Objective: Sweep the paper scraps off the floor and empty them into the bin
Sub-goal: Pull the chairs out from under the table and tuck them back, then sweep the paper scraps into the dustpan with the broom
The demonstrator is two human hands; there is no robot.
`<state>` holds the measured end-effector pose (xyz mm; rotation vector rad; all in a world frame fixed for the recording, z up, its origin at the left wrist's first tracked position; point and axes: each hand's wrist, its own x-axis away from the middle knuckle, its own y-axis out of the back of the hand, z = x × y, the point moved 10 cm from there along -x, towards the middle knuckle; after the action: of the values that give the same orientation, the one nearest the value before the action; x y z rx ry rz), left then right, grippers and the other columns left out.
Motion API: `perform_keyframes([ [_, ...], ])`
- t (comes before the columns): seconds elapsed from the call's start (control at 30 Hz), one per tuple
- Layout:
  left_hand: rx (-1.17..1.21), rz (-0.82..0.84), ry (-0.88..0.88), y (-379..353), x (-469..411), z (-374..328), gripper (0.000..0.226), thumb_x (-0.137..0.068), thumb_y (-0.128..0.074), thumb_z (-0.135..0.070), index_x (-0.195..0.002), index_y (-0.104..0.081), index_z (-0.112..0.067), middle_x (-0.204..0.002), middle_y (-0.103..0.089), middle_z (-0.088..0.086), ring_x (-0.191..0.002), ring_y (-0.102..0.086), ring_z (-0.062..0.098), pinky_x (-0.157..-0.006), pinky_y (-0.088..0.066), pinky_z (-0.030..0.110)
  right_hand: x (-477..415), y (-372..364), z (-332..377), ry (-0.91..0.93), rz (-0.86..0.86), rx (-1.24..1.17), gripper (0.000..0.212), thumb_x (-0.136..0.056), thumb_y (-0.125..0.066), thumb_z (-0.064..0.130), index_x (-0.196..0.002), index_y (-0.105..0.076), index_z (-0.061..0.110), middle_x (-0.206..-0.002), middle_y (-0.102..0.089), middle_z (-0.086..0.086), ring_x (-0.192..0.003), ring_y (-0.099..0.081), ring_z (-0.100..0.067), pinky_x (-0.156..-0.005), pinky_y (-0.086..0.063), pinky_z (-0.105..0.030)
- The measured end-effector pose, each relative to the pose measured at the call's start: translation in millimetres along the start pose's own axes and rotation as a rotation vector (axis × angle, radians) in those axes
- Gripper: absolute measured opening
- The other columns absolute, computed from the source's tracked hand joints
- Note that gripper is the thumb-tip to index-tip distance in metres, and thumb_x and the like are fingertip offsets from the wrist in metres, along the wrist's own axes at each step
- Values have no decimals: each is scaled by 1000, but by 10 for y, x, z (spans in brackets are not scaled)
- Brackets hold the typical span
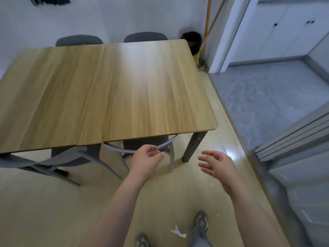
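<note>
White paper scraps (177, 231) lie on the beige floor between my feet, and smaller scraps (222, 150) are scattered near the table's right leg. A black bin (192, 41) stands in the far corner behind the table. Beside it lean a broom with an orange handle (207, 24) and a wooden-handled tool with a yellow part low down (198, 57). My left hand (146, 158) hovers near a chair back, fingers loosely curled, holding nothing. My right hand (216, 164) is held out in the air with its fingers spread, empty.
A wooden table (106, 90) fills the middle, with grey chairs (138, 148) tucked under its near side and two more (78, 40) at the far side. A doorway at the right opens onto a grey-tiled floor (263, 97) with white cabinets (288, 31).
</note>
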<state>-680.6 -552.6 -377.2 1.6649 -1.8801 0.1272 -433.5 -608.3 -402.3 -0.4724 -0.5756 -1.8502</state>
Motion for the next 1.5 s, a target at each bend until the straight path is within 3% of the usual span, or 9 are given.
perform_keyframes([
  [0.23, 13, 7, -9, -1119, -197, -671, 28, -83, -69, -22, -110, -63, -16, -103, -70, -1, -98, -66, 16, -95, -53, 44, -552, 1210, 386, 35, -37, -39, 13, -94, -58, 8, -105, -65, 12, -102, -70, -13, -93, -70, -25, -74, -58, -26],
  [0.47, 38, -8, -25, -1909, -362, -1227, 26, -85, -67, -20, -110, -62, -19, -106, -69, -3, -101, -65, 15, -96, -53, 42, -1034, 2009, 674, 68, -32, -49, 12, -94, -58, 10, -99, -65, 18, -103, -71, -10, -89, -71, -21, -75, -57, -27],
  [0.73, 57, 41, -56, -2315, -930, -1768, 26, -87, -66, -18, -111, -61, -15, -108, -69, 2, -100, -65, 18, -93, -54, 43, -1578, 2358, 965, 45, -60, -61, 11, -94, -59, 7, -96, -64, 17, -102, -70, -11, -86, -68, -21, -74, -58, -24],
  [0.93, 110, 79, -70, -2474, -1620, -2308, 40, -70, -70, -30, -108, -63, -17, -103, -71, 0, -99, -67, 16, -96, -52, 43, -2212, 2511, 1590, 72, -101, -22, 16, -94, -56, 6, -108, -64, 8, -97, -71, -9, -85, -67, -22, -74, -58, -26],
  [1.2, 121, 91, -74, -2696, -2331, -2894, 15, -84, -68, -17, -95, -62, -24, -104, -70, 1, -98, -66, 18, -96, -52, 43, -2936, 2661, 2131, 67, -95, -28, 14, -94, -57, 7, -105, -64, 11, -98, -71, -9, -86, -70, -21, -71, -58, -24],
  [1.4, 153, 57, -70, -3106, -2888, -3449, 38, -64, -65, -32, -100, -61, -18, -106, -70, 6, -94, -66, 19, -96, -52, 42, -3700, 2991, 2596, 72, -46, -27, 14, -94, -56, 4, -105, -62, 9, -97, -68, -11, -82, -66, -21, -76, -56, -28],
  [1.5, 162, 25, -71, -3398, -3163, -3825, 28, -70, -69, -28, -95, -61, -22, -105, -70, 5, -98, -67, 21, -95, -52, 44, -4121, 3286, 2978, 107, -12, -21, 12, -95, -55, 4, -103, -61, 9, -96, -67, -11, -83, -65, -21, -75, -55, -27],
])
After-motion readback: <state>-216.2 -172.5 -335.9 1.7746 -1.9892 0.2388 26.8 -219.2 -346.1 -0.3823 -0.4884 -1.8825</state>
